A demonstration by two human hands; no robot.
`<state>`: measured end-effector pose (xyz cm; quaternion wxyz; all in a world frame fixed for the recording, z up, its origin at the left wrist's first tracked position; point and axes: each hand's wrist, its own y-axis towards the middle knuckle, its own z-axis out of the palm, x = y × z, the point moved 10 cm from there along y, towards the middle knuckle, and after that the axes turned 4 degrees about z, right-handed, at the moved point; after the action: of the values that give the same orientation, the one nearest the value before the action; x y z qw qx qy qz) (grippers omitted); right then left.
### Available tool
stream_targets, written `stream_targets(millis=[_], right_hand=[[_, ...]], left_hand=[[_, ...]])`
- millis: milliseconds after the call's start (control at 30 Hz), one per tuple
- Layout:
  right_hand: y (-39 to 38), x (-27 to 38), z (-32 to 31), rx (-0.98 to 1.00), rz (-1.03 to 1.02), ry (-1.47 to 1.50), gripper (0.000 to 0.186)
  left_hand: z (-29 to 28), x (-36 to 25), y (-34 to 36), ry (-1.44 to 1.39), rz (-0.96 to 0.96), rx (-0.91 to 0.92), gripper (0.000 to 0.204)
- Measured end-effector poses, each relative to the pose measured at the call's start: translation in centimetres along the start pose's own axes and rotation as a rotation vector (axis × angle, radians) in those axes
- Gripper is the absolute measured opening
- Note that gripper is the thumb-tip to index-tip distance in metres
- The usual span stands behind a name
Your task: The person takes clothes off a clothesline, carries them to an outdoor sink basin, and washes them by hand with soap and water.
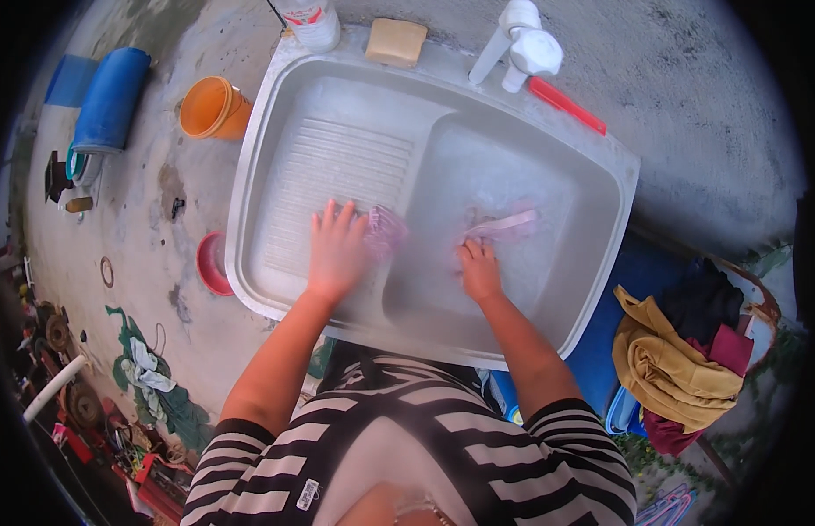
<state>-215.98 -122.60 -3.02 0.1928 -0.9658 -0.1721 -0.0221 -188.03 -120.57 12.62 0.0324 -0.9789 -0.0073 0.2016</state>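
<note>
A pale laundry sink with a ribbed washboard on its left lies in front of me. My left hand lies on the ribs with its fingers spread, slightly blurred. Beside its thumb is a crumpled piece of thin pink cloth, at the edge of the deeper basin. Down in that basin, my right hand has its fingers curled on a wet pink cloth with a pale band. Cloudy water surrounds this cloth. Whether the two pink pieces are joined I cannot tell.
Along the sink's back edge are a clear bottle, a tan soap bar, a white tap and a red brush-like bar. An orange bucket and red basin stand left. Clothes are heaped right.
</note>
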Motion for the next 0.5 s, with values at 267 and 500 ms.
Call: stream_targets(millis=[267, 500], right_hand=[[0.7, -1.0, -6.5, 0.044, 0.122, 1.089, 0.041], [3.2, -8.3, -2.6, -0.101, 0.332, 0.400, 0.073]], left_hand=[[-1.0, 1.0, -1.5, -0.161, 0.003, -0.041, 0.042], [-4.3, -0.4, -0.4, -0.225, -0.244, 0.134, 0.037]])
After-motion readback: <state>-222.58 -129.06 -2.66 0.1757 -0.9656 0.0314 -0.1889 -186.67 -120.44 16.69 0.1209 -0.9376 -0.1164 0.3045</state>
